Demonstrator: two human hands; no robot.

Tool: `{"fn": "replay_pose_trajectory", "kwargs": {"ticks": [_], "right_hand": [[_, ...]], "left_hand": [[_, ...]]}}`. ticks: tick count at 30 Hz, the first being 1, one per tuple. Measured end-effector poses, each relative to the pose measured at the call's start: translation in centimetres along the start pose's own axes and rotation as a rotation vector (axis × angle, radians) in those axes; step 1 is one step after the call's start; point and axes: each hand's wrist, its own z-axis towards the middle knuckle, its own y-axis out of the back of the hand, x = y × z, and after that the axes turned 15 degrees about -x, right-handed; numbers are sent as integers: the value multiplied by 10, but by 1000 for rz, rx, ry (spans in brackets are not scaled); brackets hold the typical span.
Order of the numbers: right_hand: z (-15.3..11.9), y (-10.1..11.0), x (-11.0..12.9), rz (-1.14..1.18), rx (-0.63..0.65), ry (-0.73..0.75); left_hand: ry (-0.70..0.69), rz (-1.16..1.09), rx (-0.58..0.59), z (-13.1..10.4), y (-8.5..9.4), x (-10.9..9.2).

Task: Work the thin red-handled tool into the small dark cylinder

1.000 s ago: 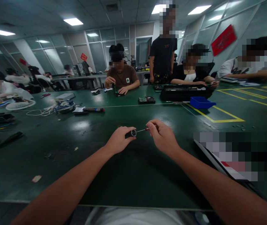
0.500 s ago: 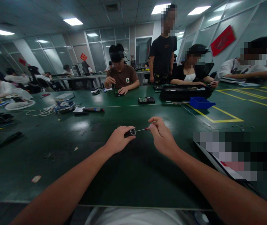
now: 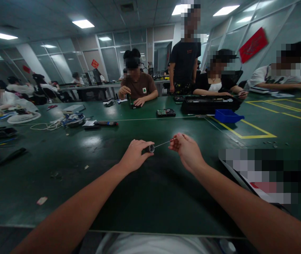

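Between the thumb and fingers of my left hand [image 3: 133, 155] is a small dark cylindrical part [image 3: 151, 148] with a pale ring at its round end. My right hand [image 3: 189, 150] closes its fingers on the red handle of a thin screwdriver [image 3: 162, 144]. The shaft slants down to the left, and its tip meets the right side of the cylinder. Whether the tip sits inside the part or only touches it, I cannot tell. Both hands are held above the green table [image 3: 150, 197].
A blue tray [image 3: 228, 115] stands at the back right, near several small loose bits [image 3: 273, 144]. A long screwdriver [image 3: 13, 154] lies at the left. Farther back are a circuit board [image 3: 165, 112], a bundle of cables [image 3: 72, 120] and co-workers around the table.
My right hand has turned and its fingers have curled around the screwdriver handle, which now sits a little higher and farther right. My left hand keeps its hold on the cylinder.
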Motion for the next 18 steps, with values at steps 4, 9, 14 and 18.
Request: {"fn": "replay_pose_trajectory", "kwargs": {"ticks": [4, 9, 14, 18], "right_hand": [[-7, -2, 4, -65, 17, 138], [-11, -4, 2, -103, 37, 238], [-11, -3, 3, -138, 42, 282], [-17, -1, 14, -278, 43, 343]], "left_hand": [[31, -19, -9, 0, 1, -2], [67, -2, -4, 1, 2, -7], [59, -5, -5, 0, 1, -6], [78, -1, 7, 0, 1, -5]]}}
